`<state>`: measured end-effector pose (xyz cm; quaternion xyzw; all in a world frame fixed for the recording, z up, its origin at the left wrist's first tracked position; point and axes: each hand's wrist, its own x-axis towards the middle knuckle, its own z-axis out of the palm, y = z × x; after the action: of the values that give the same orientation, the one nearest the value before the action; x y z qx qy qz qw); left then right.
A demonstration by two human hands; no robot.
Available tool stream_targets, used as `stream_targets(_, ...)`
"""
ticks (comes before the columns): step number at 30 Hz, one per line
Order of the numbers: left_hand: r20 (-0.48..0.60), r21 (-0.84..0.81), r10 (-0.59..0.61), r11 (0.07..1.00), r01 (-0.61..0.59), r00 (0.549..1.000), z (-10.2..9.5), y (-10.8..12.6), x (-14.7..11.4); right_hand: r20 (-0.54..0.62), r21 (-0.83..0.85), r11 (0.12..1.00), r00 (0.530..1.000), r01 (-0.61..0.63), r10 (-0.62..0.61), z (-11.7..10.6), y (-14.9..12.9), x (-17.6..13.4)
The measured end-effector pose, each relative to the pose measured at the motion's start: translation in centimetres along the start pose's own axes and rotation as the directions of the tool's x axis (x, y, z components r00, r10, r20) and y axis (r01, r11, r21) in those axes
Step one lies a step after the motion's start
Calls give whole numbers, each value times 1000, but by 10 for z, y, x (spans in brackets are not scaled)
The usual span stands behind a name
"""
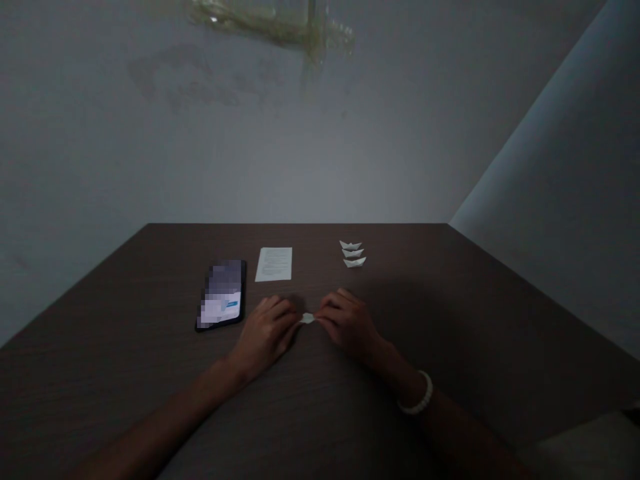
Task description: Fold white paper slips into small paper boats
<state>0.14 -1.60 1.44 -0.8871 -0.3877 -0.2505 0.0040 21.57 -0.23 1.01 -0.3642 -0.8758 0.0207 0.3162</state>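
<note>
A small folded piece of white paper (307,319) is stretched between my two hands, just above or on the dark table; I cannot tell which. My left hand (270,327) pinches its left end between thumb and fingers. At the other end, my right hand (346,322) pinches it the same way. The fingers cover both ends, so only the middle of the paper shows. Beyond my right hand, three small white paper boats (353,254) stand in a column, one behind another.
A printed sheet of paper (274,264) lies flat beyond my left hand. To its left is a phone (221,297) with a lit screen. The brown wooden table (450,313) ends at a grey wall (300,153). A white beaded bracelet (423,397) circles my right wrist.
</note>
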Motion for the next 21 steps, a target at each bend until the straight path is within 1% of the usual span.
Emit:
stream_targets(4,15,32,19,999,-20,1000,2,0,0,24,-32,999,1000,20,-19,-1,1,-1)
stream_targets(10,86,54,15,998,-19,996,1,1,2,89,-19,999,995,44,-42,0,3,-1)
stream_targets(16,114,12,-11,1000,10,993,1,2,4,135,26,1000,991,10,-13,-1,3,-1)
stream_targets(21,120,-35,-41,998,46,992,-1,4,4,140,66,998,990,-13,3,-4,1,-3)
